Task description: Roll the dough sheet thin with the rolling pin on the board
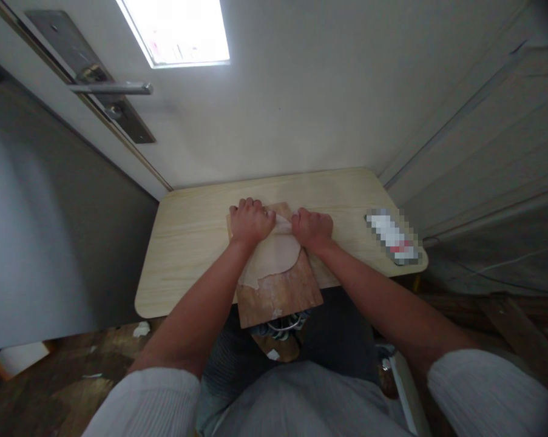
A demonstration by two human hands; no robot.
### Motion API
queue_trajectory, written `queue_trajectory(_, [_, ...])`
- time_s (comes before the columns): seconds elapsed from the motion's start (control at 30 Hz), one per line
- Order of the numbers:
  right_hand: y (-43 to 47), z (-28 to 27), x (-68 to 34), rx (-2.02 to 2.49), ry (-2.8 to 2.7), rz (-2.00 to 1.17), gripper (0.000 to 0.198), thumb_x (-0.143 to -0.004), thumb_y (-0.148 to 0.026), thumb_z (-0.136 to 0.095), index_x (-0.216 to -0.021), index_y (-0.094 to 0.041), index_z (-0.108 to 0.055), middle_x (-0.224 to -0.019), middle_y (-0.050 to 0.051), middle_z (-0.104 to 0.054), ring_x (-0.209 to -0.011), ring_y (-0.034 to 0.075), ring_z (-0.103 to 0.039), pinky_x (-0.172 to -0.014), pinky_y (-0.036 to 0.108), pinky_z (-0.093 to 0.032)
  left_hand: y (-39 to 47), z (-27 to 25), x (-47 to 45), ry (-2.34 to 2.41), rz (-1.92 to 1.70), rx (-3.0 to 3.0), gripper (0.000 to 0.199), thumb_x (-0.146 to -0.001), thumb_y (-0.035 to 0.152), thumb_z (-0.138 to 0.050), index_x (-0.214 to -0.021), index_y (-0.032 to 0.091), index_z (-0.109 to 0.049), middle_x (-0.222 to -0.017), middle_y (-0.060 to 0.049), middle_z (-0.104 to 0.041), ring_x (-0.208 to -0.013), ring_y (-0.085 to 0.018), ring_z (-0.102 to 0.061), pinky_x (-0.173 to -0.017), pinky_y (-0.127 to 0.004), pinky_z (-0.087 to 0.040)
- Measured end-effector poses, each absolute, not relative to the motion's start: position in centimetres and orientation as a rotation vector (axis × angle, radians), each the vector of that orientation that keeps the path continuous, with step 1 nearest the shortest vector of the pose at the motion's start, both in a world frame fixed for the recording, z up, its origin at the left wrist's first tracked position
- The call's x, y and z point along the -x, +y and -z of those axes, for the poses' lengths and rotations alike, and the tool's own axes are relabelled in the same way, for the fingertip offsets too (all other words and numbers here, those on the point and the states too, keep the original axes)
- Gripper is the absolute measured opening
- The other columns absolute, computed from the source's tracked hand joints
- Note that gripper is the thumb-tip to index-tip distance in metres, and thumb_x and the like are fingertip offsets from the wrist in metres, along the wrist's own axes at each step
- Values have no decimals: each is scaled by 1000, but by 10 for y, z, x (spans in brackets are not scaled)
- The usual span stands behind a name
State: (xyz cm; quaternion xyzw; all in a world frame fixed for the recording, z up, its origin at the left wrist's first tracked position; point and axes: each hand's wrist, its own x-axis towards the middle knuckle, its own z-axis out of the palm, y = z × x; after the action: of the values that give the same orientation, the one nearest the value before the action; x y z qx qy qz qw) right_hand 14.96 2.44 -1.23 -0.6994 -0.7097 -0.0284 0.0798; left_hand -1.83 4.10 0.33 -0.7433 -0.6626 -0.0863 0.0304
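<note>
A thin pale sheet (276, 254), with a rounded right side and a ragged lower left edge, lies on a brown wooden board (280, 297). My left hand (252, 220) is closed at the sheet's far left, knuckles up. My right hand (312, 227) is closed in a fist at its far right. Between the two fists runs a short bunched whitish strip, seemingly the sheet's far edge. My fingers hide where they grip it. Whether the sheet is dough or another material, I cannot tell. The board's near end juts past the table edge.
The board rests on a light wood table (187, 243) against a white door with a metal handle (114, 88). A blurred-out flat object (392, 235) lies at the table's right. Below the board, a ring of bluish pieces (285, 326) shows near my legs. White scraps (141, 329) lie on the floor.
</note>
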Motion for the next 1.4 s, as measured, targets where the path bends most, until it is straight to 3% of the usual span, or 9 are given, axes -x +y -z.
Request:
queue_trajectory(0.67, [37, 13, -150, 2089, -2193, 127, 54, -102, -36, -24, -95, -15, -73, -89, 16, -74, -82, 27, -70, -69, 33, -42, 62, -1, 19, -2116, 319, 2316, 48, -92, 45, -36, -107, 14, -70, -113, -20, -68, -111, -35, -56, -93, -50, -41])
queue_trajectory(1.03, [44, 9, -148, 2122, -2109, -7, 49, -101, -38, -27, -94, -16, -71, -91, 15, -74, -83, 26, -68, -72, 34, -40, 73, -2, 18, -2148, 269, 2290, 49, -92, 42, -34, -103, 14, -73, -109, -20, -71, -104, -34, -61, -90, -49, -42])
queue_trajectory(1.2, [47, 9, -147, 2071, -2051, 55, 37, -98, -35, -35, -105, -17, -66, -107, 15, -69, -99, 28, -60, -79, 36, -37, 74, 0, 17, -2151, 302, 2284, 46, -93, 41, -35, -103, 17, -72, -110, -18, -71, -104, -34, -61, -91, -50, -41])
queue_trajectory(1.4, [51, 11, -149, 2048, -2041, 75, 38, -96, -39, -40, -118, -18, -63, -119, 17, -62, -110, 31, -50, -86, 41, -33, 78, -1, 17, -2137, 368, 2317, 41, -92, 41, -38, -109, 18, -69, -117, -18, -66, -113, -35, -57, -93, -50, -42])
